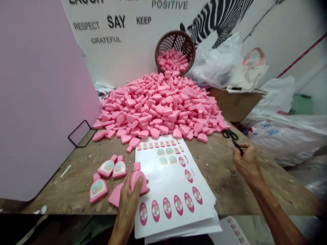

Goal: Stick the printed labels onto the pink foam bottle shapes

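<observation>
My left hand [129, 197] is closed around a small pink bottle-shaped piece [138, 180], neck upward, over the left edge of the sticker sheets. Partly hidden behind that hand lies another pink piece [116, 195]. Three pink bottles [98, 189] with pale green labels rest on the table to the left. On the stack of white sticker sheets [166, 183] are oval pink stickers, green ones and a row of small ones, with gaps between. At the right, my right hand [246, 161] grips black scissors [233, 137], their handle loops pointing away from me.
A big heap of pink bottle pieces [163, 105] covers the back of the wooden table [217, 177], spilling from a tipped brown basket [190, 51]. A pink panel [43, 102] stands left, beside a black wire frame [81, 134]. A cardboard box [233, 103] and plastic bags [293, 136] are right.
</observation>
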`<state>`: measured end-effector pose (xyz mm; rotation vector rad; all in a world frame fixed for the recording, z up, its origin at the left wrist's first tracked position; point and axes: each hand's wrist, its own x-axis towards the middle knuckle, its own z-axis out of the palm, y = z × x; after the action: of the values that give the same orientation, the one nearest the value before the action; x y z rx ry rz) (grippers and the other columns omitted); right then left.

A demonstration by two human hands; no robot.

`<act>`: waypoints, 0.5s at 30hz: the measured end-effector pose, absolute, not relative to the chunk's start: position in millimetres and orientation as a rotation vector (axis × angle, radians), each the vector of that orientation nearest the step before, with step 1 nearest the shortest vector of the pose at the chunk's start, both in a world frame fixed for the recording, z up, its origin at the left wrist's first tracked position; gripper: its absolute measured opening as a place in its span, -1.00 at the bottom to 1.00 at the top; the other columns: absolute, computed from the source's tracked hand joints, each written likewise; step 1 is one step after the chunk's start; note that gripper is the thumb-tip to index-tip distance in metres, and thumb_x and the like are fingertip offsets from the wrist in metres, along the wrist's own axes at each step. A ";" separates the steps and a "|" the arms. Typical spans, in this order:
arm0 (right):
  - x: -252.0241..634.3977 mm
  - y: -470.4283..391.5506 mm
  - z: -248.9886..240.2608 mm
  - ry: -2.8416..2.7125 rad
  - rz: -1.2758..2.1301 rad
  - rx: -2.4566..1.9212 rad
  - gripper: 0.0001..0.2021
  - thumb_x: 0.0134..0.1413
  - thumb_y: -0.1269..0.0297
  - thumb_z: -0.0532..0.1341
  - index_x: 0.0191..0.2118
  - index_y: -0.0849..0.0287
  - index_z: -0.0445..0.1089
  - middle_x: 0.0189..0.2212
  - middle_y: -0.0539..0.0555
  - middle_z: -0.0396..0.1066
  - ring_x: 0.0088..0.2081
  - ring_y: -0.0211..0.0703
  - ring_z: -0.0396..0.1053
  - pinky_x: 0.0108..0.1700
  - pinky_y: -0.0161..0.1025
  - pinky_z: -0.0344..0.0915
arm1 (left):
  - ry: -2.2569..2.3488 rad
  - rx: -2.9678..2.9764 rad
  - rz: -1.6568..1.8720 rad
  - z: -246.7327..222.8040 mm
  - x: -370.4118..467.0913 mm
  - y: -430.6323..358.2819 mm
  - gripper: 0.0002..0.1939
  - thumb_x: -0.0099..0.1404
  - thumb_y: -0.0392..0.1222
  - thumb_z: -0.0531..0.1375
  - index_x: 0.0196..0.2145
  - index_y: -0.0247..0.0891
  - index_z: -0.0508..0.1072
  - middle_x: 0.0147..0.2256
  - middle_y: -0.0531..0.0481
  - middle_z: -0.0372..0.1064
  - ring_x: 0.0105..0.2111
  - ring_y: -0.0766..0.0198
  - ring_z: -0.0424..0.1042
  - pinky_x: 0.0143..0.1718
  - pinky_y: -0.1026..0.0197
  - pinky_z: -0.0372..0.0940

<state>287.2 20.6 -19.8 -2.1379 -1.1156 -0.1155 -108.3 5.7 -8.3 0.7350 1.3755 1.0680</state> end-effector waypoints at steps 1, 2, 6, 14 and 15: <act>284.7 21.6 -17.0 -1.147 -0.063 -2.127 -0.60 0.03 0.13 -0.01 -0.13 0.33 0.30 -0.49 0.21 0.39 -0.53 -0.10 0.27 -0.48 -0.18 0.12 | 1.374 0.735 1.070 -9.7 -107.5 7.5 -0.32 0.11 -0.07 0.32 0.14 -0.24 0.22 -0.21 -0.13 0.49 -0.32 0.17 0.53 -0.27 0.15 0.46; 279.2 21.6 -17.2 -1.190 0.002 -2.118 -0.64 0.02 0.10 0.00 -0.21 0.26 0.33 -0.52 0.16 0.38 -0.54 -0.11 0.27 -0.48 -0.19 0.14 | 1.366 0.740 1.078 -11.1 -106.3 9.4 -0.36 0.12 -0.08 0.32 0.12 -0.26 0.24 -0.24 -0.12 0.50 -0.33 0.17 0.53 -0.28 0.15 0.46; 248.9 12.1 -40.2 -1.365 0.148 -2.069 -0.68 0.07 0.12 -0.06 -0.35 0.16 0.36 -0.56 0.08 0.40 -0.51 -0.12 0.34 -0.44 -0.21 0.21 | 1.314 0.763 1.117 -16.1 -98.9 18.0 -0.51 0.12 -0.07 0.31 -0.03 -0.29 0.35 -0.27 -0.12 0.48 -0.30 0.13 0.53 -0.30 0.14 0.47; 219.3 16.9 -60.7 -1.516 0.312 -2.081 -0.69 0.16 0.22 -0.06 -0.24 0.19 0.41 -0.31 0.20 0.51 -0.30 -0.06 0.45 -0.30 -0.21 0.26 | 1.372 0.822 1.119 -12.9 -78.8 33.6 -0.58 0.12 -0.06 0.31 -0.13 -0.32 0.36 -0.26 -0.09 0.39 -0.31 0.18 0.50 -0.33 0.15 0.48; 213.2 19.1 -60.3 -1.537 0.329 -2.073 -0.71 0.16 0.22 -0.03 -0.25 0.16 0.41 -0.32 0.17 0.51 -0.31 -0.07 0.46 -0.32 -0.23 0.25 | 1.385 0.812 1.118 -11.6 -75.2 33.8 -0.58 0.11 -0.06 0.31 -0.13 -0.32 0.36 -0.25 -0.09 0.39 -0.32 0.19 0.50 -0.33 0.16 0.48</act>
<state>213.2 19.1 -60.3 -2.0735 -1.5370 0.3293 -75.2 33.8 -11.6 0.8116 1.3848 1.1178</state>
